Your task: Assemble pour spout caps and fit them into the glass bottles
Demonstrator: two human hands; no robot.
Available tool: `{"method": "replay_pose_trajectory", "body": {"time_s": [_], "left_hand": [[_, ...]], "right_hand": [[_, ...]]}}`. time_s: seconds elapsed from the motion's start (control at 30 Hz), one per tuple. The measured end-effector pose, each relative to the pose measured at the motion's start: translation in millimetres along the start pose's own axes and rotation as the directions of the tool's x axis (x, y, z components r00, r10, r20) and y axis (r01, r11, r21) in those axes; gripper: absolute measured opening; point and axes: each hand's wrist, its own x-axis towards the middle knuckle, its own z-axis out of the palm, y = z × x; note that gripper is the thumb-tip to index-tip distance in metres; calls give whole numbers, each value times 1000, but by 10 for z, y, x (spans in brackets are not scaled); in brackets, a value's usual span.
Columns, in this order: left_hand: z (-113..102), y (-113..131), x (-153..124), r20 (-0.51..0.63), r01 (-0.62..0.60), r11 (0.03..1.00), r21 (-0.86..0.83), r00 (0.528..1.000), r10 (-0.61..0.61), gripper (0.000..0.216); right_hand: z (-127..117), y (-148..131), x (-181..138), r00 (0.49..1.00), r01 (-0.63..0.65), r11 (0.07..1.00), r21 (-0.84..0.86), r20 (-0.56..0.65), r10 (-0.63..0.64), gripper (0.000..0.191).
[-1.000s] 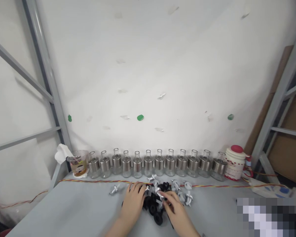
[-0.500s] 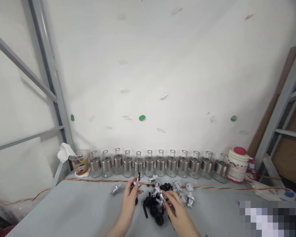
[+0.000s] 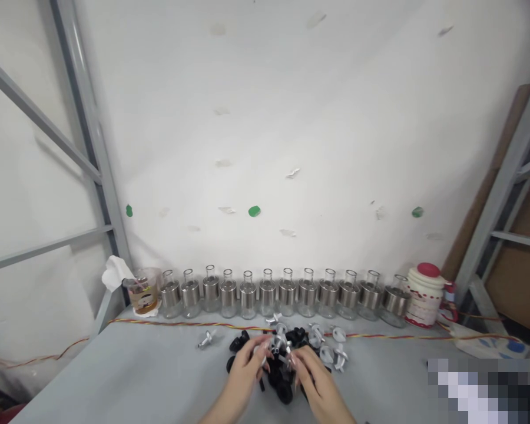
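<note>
My left hand [image 3: 250,360] is over the left side of a heap of small parts, its fingers closed around a pale piece that they mostly cover. Close to it, my right hand [image 3: 311,371] pinches a small silver-grey spout-like piece [image 3: 288,348] between thumb and fingertips. Black round parts [image 3: 284,391] lie beneath and between both hands, some hidden by the fingers. Silver-grey plastic pieces with discs and stems [image 3: 340,357] are scattered to the right of the heap. A lone similar grey piece [image 3: 206,338] rests on the left.
Several glass bottles with metal sleeves [image 3: 307,294] stand in a row along the wall. A cup of amber liquid [image 3: 145,297] is at their left end, a cream jar with a red lid [image 3: 425,297] at the right. A twisted red-yellow wire [image 3: 181,323] crosses the grey table [image 3: 136,377].
My left hand has come down and to the right, closer to the right hand. The black-tipped piece above its fingers no longer shows. My right hand has barely moved.
</note>
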Motion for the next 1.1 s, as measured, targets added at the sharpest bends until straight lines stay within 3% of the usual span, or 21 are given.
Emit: {"method": "replay_pose_trajectory", "body": {"time_s": [0.1, 0.27, 0.43, 0.6, 0.73, 0.8, 0.87, 1.0, 1.1], "left_hand": [[38, -34, -17, 123, -7, 995, 101, 992, -5, 61], [75, -75, -67, 202, -31, 983, 178, 979, -6, 61], [140, -62, -187, 288, 34, 986, 164, 954, -81, 56], [181, -21, -246, 264, 59, 970, 236, 957, -122, 50], [81, -13, -138, 56, -5, 959, 284, 998, -11, 54], [-2, -2, -48, -59, -27, 974, 225, 997, 41, 56], [-69, 1, 32, -120, 1, 992, 124, 993, 14, 59], [-82, -34, 80, -48, 47, 997, 60, 998, -44, 73], [-8, -40, 13, 66, 83, 991, 104, 994, -90, 63]], "right_hand": [[16, -40, -23, 998, -47, 998, 34, 49, 45, 28], [29, -54, -38, 985, -34, 998, 51, 168, 25, 26], [45, -46, -35, 987, 8, 999, 47, 159, -16, 28], [100, 1, -47, 994, -36, 998, 58, 109, 30, 32], [45, 147, 17, 992, -116, 992, 56, -42, 119, 36], [-8, 253, 71, 967, -204, 978, 37, -146, 207, 39], [-49, 360, 118, 949, -254, 967, -25, -201, 244, 40], [-71, 479, 148, 959, -249, 958, -145, -179, 222, 32], [-80, 397, 127, 960, -218, 963, -156, -211, 183, 35]]}}
